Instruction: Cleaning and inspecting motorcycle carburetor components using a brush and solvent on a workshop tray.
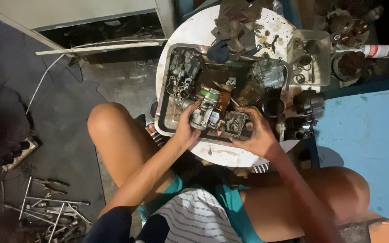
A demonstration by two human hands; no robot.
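**Carburetor held over the parts tray**

The left hand (186, 128) grips the carburetor body (205, 114) above the metal tray (164, 108); the right hand (254, 132) closes on a smaller cover piece (235, 123) just right of it, both touching.

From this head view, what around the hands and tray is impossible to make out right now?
- Underside of the carburetor body: covered by the left hand, so its grip points stay hidden.
- Right hand fingertips: tucked behind the small metal cover; contact unclear.
- Tray bottom: buried under dirty parts and dark liquid.
- Small parts in the clear container: too small to identify.
- Tools on the floor: dim, partly cut off by the bottom edge.
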